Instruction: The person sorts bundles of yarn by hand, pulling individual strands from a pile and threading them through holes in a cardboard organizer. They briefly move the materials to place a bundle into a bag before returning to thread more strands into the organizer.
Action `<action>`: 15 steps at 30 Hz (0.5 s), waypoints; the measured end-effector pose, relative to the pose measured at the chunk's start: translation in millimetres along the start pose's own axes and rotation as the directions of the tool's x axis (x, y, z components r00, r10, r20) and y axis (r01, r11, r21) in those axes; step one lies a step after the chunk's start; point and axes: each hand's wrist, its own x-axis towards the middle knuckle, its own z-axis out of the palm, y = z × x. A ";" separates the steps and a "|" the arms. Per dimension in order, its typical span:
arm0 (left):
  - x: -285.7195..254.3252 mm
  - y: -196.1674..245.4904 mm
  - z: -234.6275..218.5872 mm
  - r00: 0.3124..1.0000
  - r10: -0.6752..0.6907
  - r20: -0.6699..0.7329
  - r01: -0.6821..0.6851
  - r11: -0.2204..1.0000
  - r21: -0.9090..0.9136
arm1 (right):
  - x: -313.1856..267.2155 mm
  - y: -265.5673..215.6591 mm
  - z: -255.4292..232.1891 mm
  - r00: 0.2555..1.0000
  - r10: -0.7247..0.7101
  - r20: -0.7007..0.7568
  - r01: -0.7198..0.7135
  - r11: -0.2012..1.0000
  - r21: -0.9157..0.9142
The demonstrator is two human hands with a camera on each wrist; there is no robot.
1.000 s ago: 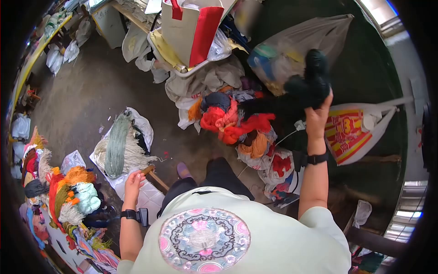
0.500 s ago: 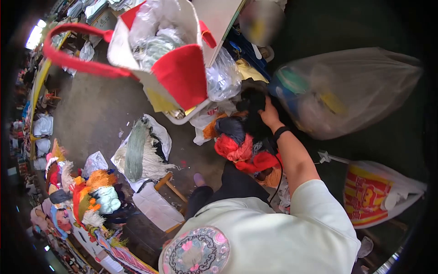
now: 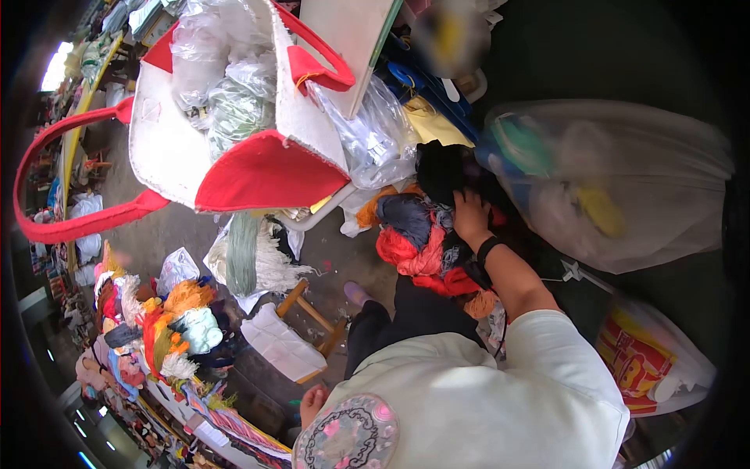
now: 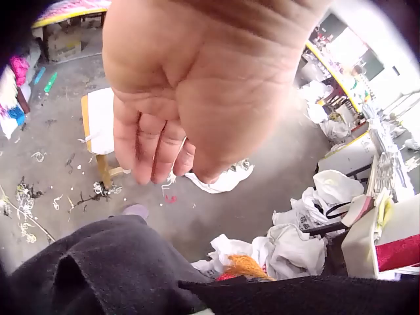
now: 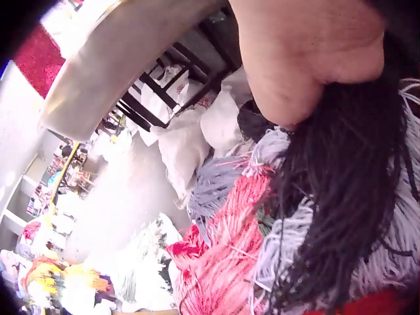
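Observation:
My right hand (image 3: pixel 471 219) rests on a heap of yarn, its fingers laid over the dark strands. Black yarn (image 3: pixel 440 168) lies just past the fingertips in the head view. Close up in the right wrist view, black strands (image 5: pixel 341 177) hang down from under the palm. Beside them are red-pink yarn (image 5: pixel 226 262) and pale grey yarn (image 5: pixel 282 243). A dark grey skein (image 3: pixel 404 219) and an orange one (image 3: pixel 375 205) lie left of the hand. My left hand (image 4: pixel 197 85) hangs palm visible, fingers loosely bent, holding nothing.
A white-and-red tote bag (image 3: pixel 312 133) full of plastic-wrapped bundles stands at upper left. A clear bag (image 3: pixel 617 180) is on the right, with a red-and-yellow bag (image 3: pixel 637 352) below. Near my feet are a wooden stool (image 3: pixel 312 316) and a grey-green skein (image 3: pixel 242 254).
My right hand carried the black yarn from the right down onto the heap, then shifted slightly nearer me, leaving the black bundle at the heap's far side. The head view has turned and shifted.

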 end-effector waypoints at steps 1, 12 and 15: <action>-0.7 -0.3 -0.9 0.999 -0.030 0.023 0.029 0.999 0.046 | -0.1 0.8 -1.9 1.000 -0.001 0.006 0.001 1.000 0.000; -6.7 -6.7 15.3 0.990 -0.127 -0.062 0.134 0.983 0.125 | 84.0 19.8 74.8 0.853 -0.017 0.521 -0.012 0.999 0.051; -14.3 -21.7 19.0 0.981 -0.142 -0.134 0.148 0.988 0.035 | 92.9 16.9 87.0 0.899 0.004 0.438 -0.104 0.973 0.205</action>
